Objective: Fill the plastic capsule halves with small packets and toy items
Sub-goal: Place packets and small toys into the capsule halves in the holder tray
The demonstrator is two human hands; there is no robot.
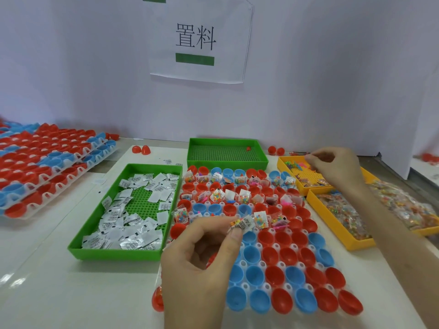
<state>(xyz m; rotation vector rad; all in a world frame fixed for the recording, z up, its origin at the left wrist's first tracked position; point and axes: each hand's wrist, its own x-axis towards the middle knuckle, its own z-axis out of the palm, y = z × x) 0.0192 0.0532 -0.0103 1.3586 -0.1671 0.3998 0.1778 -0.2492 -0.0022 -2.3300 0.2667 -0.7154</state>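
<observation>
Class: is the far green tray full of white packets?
No, the far green tray holds only one small red item on its bare mesh.

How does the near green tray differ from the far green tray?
The near green tray holds many white packets; the far green tray holds only one small red item. The near tray lies left of the capsule rack; the far one lies behind it. Both are green, rectangular, with perforated floors.
</observation>
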